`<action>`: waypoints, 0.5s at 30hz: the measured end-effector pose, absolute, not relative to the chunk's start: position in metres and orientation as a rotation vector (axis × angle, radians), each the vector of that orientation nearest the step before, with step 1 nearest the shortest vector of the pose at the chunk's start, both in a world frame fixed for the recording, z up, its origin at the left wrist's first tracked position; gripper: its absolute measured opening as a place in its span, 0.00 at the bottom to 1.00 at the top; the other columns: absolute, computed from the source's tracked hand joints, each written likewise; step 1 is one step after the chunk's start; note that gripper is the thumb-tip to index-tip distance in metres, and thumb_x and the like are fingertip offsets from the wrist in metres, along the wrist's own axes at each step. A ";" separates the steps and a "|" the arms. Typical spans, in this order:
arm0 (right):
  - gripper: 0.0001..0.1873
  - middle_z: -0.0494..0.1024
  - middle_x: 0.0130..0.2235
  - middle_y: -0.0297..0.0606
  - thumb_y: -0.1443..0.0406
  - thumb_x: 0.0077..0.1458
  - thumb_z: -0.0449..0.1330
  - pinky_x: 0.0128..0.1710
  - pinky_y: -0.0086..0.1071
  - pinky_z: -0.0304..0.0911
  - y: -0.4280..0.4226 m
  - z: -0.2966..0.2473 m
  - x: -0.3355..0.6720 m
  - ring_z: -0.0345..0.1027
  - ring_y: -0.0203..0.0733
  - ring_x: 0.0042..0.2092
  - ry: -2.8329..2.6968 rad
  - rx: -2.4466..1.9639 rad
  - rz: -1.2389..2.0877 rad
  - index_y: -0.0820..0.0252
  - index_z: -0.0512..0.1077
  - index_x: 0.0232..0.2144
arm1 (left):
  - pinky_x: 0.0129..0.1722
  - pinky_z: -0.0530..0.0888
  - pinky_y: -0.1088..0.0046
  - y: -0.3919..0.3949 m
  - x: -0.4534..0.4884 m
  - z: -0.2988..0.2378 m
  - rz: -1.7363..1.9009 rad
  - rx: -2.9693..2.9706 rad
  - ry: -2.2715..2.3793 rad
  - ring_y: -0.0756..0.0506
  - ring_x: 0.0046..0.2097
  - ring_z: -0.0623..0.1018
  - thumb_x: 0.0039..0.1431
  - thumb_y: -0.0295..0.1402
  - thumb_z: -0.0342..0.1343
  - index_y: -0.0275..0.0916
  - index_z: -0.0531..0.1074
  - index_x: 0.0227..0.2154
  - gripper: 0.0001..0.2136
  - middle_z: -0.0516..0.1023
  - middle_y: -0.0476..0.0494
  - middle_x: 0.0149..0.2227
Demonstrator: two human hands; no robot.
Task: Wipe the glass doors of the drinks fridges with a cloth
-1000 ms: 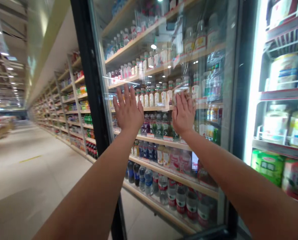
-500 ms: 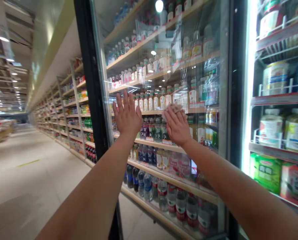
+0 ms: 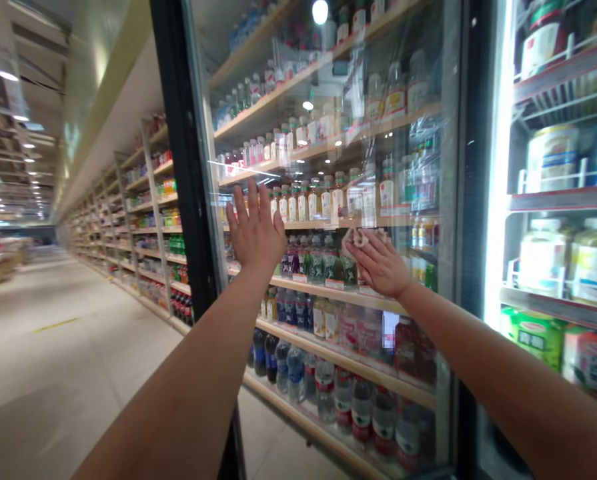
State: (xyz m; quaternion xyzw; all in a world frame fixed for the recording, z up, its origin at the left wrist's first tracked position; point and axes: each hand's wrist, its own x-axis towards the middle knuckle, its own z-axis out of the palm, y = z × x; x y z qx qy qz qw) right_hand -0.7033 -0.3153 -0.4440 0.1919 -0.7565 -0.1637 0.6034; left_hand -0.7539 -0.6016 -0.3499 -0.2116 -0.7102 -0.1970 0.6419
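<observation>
A tall glass door in a dark frame stands in front of me, with reflections on its pane. My left hand lies flat against the glass, fingers spread and holding nothing. Farther right, my right hand presses a crumpled pinkish cloth to the pane. Part of the cloth is hidden under the fingers. Through the glass, bottled drinks show on wooden shelves.
On the right is a lit cooler with wire-fronted shelves of cans, jars and cartons. Long store shelving runs away at left beside a pale tiled floor. A dark door edge stands between glass and cooler.
My right hand has slid the cloth to the right and slightly down across the glass. My left hand has stayed in place.
</observation>
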 end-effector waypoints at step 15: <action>0.34 0.55 0.68 0.60 0.62 0.66 0.40 0.68 0.62 0.48 -0.257 -0.488 -0.700 0.48 0.61 0.70 -1.397 -0.542 0.424 0.77 0.55 0.68 | 0.73 0.39 0.48 -0.602 -0.756 -0.349 -0.432 -0.484 -1.618 0.34 0.74 0.42 0.69 0.34 0.48 0.33 0.51 0.72 0.31 0.45 0.38 0.74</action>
